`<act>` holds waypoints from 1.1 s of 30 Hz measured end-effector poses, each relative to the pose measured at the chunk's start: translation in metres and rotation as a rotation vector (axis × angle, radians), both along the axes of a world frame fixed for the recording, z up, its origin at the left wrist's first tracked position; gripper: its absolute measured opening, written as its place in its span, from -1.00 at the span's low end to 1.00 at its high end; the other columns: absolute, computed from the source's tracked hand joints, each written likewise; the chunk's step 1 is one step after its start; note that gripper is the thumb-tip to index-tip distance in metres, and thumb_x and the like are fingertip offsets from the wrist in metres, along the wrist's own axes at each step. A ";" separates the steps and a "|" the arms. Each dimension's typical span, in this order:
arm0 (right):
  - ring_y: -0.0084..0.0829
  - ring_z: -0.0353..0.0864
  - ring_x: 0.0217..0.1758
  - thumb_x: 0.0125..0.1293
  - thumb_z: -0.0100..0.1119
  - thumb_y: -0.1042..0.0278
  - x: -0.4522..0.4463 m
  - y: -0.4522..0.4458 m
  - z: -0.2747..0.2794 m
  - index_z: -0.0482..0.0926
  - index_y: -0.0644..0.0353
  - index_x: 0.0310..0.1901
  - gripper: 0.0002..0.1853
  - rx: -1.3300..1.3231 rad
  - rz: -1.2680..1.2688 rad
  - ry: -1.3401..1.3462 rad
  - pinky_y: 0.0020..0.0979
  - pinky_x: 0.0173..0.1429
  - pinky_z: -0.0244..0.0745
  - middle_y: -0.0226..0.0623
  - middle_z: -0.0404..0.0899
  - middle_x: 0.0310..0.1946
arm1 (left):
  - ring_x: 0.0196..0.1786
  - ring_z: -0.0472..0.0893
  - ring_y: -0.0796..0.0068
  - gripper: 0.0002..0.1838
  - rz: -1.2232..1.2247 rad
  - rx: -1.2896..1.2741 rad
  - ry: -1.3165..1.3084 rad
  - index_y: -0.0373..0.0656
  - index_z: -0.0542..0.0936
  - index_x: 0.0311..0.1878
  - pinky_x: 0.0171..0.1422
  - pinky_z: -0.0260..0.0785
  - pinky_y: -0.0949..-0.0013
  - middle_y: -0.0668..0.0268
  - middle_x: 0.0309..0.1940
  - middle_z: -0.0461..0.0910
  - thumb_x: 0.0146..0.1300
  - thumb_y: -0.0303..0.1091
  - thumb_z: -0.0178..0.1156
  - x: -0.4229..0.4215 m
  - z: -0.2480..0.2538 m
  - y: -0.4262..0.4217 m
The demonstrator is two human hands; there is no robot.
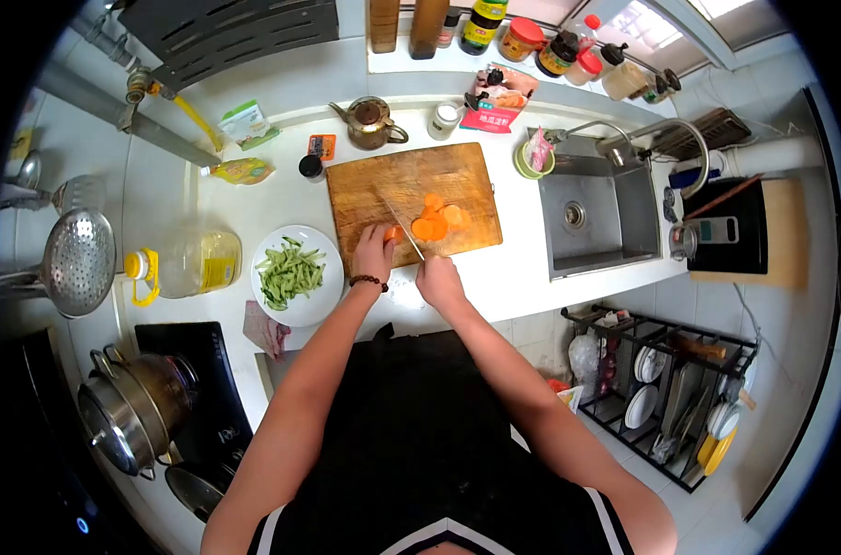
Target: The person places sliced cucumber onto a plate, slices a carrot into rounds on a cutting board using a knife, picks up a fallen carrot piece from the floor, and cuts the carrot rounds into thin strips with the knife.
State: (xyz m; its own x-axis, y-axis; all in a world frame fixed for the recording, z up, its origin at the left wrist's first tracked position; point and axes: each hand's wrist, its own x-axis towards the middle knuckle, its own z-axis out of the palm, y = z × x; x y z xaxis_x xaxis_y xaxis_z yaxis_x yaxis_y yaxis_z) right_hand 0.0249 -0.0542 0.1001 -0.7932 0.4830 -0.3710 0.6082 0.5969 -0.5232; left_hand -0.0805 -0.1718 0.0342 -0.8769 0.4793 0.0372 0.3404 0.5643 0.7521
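Note:
On the wooden cutting board [365, 180] my left hand [372, 252] is closed on a piece of carrot [394, 234], a beaded bracelet round its wrist. My right hand [438, 278] grips a knife [403, 222] at the board's front edge; the handle is hidden in the fist. The blade lies just right of the held carrot, pointing up and left. Several orange carrot slices [434, 225] lie in a loose pile to the right of the blade. Left of the board, a white plate [324, 305] carries green vegetable strips [291, 273], probably cucumber.
A teapot [370, 125], a black-capped jar [311, 167] and a white jar [444, 120] stand behind the board. At the right is a steel sink [606, 208]. An oil jug [203, 262] and a pot [124, 425] are on the left. A cloth [266, 329] lies below the plate.

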 end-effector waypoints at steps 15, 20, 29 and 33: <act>0.24 0.73 -0.23 0.30 0.14 0.48 0.019 -0.007 0.006 0.64 0.43 -0.28 -0.83 -0.033 -0.006 -0.072 0.06 -0.09 0.67 0.31 0.67 -0.36 | 0.04 0.61 -0.09 -0.74 -0.269 -0.140 -0.003 -0.21 0.69 -0.02 0.08 0.52 0.03 0.04 -0.03 0.63 0.22 -0.41 0.31 0.000 0.009 0.016; 0.23 0.73 -0.23 0.31 0.13 0.47 0.032 0.006 -0.008 0.64 0.43 -0.27 -0.83 -0.076 0.014 -0.038 0.07 -0.09 0.67 0.31 0.67 -0.36 | 0.07 0.59 -0.12 -0.69 -0.241 -0.079 0.035 -0.22 0.65 0.00 0.12 0.52 0.04 0.04 0.04 0.60 0.15 -0.48 0.35 0.006 -0.001 0.010; 0.29 0.70 -0.24 0.30 0.11 0.49 0.037 0.005 -0.012 0.60 0.44 -0.23 -0.84 -0.109 0.050 -0.017 0.13 -0.09 0.64 0.33 0.65 -0.38 | 0.10 0.59 -0.10 -0.59 -0.193 -0.109 0.059 -0.23 0.62 0.09 0.18 0.50 0.06 0.00 0.08 0.57 0.12 -0.53 0.36 0.018 -0.001 0.011; 0.30 0.70 -0.26 0.27 0.11 0.52 0.039 0.006 -0.013 0.60 0.47 -0.26 -0.85 -0.106 0.030 0.023 0.13 -0.12 0.65 0.35 0.65 -0.39 | 0.08 0.59 -0.08 -0.61 -0.230 -0.161 0.098 -0.21 0.61 0.09 0.16 0.50 0.04 0.04 0.01 0.61 0.16 -0.46 0.37 0.017 -0.003 0.014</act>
